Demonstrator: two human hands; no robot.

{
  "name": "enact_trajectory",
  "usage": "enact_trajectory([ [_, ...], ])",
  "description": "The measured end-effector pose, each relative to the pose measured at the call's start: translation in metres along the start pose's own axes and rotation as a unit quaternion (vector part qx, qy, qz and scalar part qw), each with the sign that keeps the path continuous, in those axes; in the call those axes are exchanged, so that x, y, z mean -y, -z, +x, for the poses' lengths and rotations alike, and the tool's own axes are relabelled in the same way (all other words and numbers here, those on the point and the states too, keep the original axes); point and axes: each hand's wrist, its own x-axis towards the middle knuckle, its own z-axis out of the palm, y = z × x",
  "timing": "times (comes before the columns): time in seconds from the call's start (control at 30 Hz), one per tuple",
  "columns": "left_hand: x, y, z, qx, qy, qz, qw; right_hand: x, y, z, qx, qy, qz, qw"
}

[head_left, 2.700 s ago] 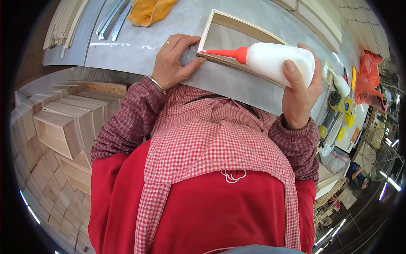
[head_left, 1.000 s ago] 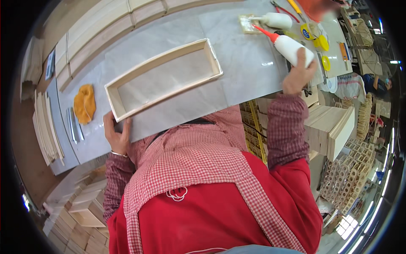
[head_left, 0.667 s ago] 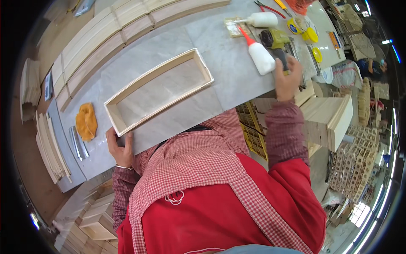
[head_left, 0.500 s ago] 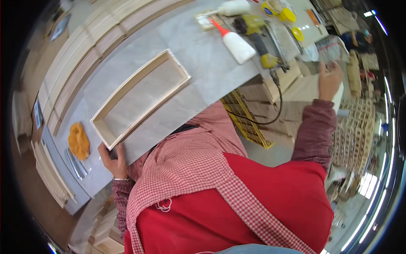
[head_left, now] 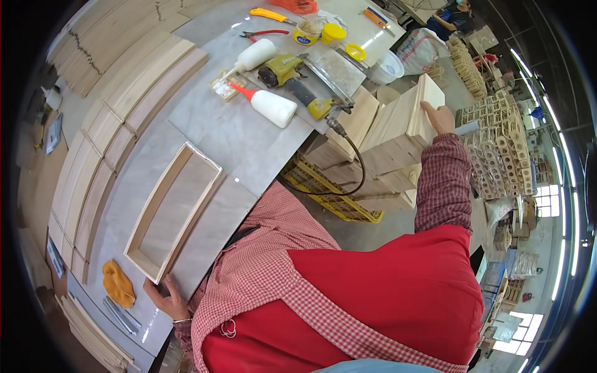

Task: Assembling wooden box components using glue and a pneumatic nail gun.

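The wooden frame (head_left: 174, 211), a shallow open rectangle of pale wood, lies flat on the grey worktop (head_left: 242, 140), its long sides running away from the person toward the middle of the bench. The left hand (head_left: 166, 299) rests at the frame's near corner by the worktop edge, fingers curled against the wood; it seems to steady the frame more than grip it, though how firmly it closes cannot be told from this angle.

The right hand (head_left: 440, 118) is stretched far out to the person's right, off the bench, where it meets the top of a stack of wooden boards (head_left: 407, 118) standing on edge. Its fingers lie along the outermost board, partly closed around the edge; whether a board is actually grasped cannot be told.

A white glue bottle with a red nozzle (head_left: 268, 104) lies on its side on the worktop beyond the frame, well apart from both hands. Just past it sit a second white bottle (head_left: 254, 55), a green-bodied pneumatic nail gun (head_left: 292, 78) with its black hose (head_left: 348, 168) hanging off the bench edge, and red-handled pliers (head_left: 264, 33). An orange cloth (head_left: 117, 283) lies near the left hand, on the bench's left side. Long planks (head_left: 118, 118) lie side by side along the far edge of the bench.
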Motion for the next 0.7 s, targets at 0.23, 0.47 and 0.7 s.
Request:
enact_trajectory([
  [0.23,-0.012,0.005,0.002,0.021,0.002,-0.020,1.000,-0.004,0.007,-0.017,-0.111,0.023,0.075,0.991],
  [0.47,-0.027,0.056,-0.003,-0.021,-0.028,0.045,0.998,0.084,0.027,-0.088,-0.160,0.355,0.187,0.902],
  [0.7,-0.167,0.055,0.072,0.128,-0.314,0.097,0.936,0.230,-0.064,-0.271,0.151,0.801,0.272,0.512],
])
